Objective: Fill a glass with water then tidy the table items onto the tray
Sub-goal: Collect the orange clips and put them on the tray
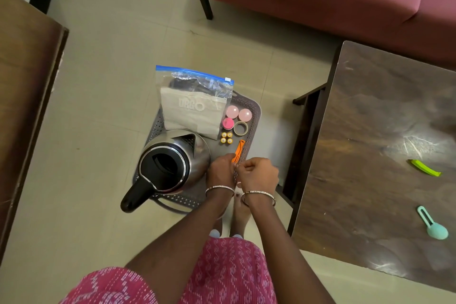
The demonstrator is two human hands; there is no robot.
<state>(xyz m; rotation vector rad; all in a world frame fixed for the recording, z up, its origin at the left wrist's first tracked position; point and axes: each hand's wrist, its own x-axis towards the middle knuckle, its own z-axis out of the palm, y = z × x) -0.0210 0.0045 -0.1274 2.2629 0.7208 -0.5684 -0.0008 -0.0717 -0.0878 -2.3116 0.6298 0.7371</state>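
Gripping the near edge of the grey perforated plastic tray (255, 116) with left hand (220, 170) and right hand (257, 174), both curled shut, orange clip (238, 151) just beside. Crowded with steel kettle (172, 165), zip bag (195, 103), pink lids, tape roll (240, 128). Green clip (425, 171) and teal scoop (433, 223) lying well apart on the dark wooden table (370, 143).

Room looked evenly, softly lit to me; no harsh shadows on floor (111, 81). Glare patches sat on dark table (394, 131), well right of fingers (238, 168). Bright reflection ran along steel kettle (172, 163) rim, just left of fingers. Wide-angle bending curved furniture edges toward frame borders. Centre was sharp; I saw slight softness at the corners.
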